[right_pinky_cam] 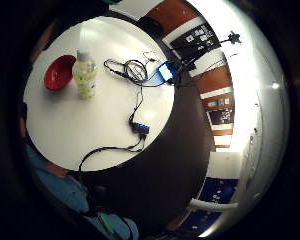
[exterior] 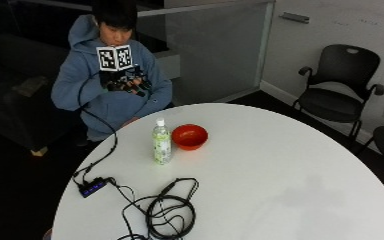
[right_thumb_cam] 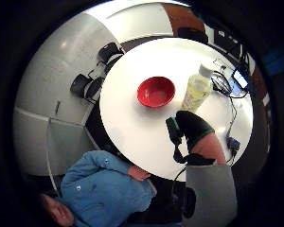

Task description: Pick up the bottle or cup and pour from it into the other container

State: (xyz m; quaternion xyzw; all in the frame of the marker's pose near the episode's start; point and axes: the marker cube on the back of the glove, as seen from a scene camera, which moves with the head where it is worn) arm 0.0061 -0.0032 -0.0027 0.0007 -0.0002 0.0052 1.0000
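A clear bottle of pale yellow-green liquid with a white cap stands upright on the round white table, near the person's edge. A red bowl sits right beside it and looks empty. My gloved right hand is raised in front of the person's chest, above and behind the table edge, well apart from both. Its fingers hang loosely curled and hold nothing. Both palm views look down on the bottle and the bowl from a distance. A gloved finger shows in the thumb side view.
A coil of black cable lies on the table's near side, with a small hub by the edge and a lit device further along. Black chairs stand by the wall beyond the table.
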